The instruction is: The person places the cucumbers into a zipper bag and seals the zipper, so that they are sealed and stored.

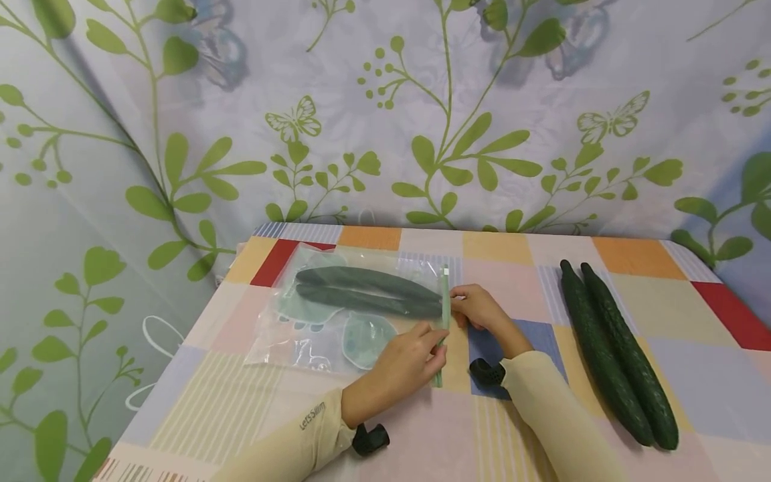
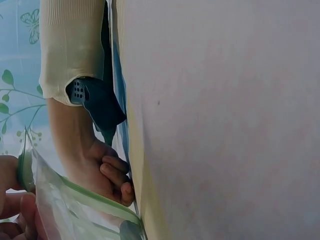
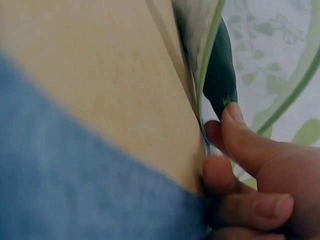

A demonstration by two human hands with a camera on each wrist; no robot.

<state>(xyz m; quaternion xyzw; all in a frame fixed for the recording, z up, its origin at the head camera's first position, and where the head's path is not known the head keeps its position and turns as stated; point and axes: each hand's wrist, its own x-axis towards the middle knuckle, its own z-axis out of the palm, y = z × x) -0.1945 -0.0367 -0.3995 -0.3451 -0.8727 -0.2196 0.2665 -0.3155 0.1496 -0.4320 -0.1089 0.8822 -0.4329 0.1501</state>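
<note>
A clear zip bag (image 1: pixel 271 338) with a green zip strip lies flat on the table, two dark green cucumbers (image 1: pixel 370 284) inside. My left hand (image 1: pixel 409 355) pinches the bag's zip edge near its lower part. My right hand (image 1: pixel 482 309) is at the bag's mouth, farther up the same edge. In the right wrist view, the mouth gapes and the right thumb (image 3: pixel 234 114) is on the tip of a cucumber (image 3: pixel 220 75), with the index finger bent just below it. The left wrist view shows the right hand (image 2: pixel 102 172) with curled fingers behind the green strip (image 2: pixel 100 197).
Two more long cucumbers (image 1: pixel 620 355) lie side by side at the right of the table. A patchwork cloth (image 1: pixel 530 428) covers the tabletop, and a leaf-patterned curtain (image 1: pixel 385 120) hangs behind it. A white cord (image 1: pixel 153 341) loops beyond the left table edge.
</note>
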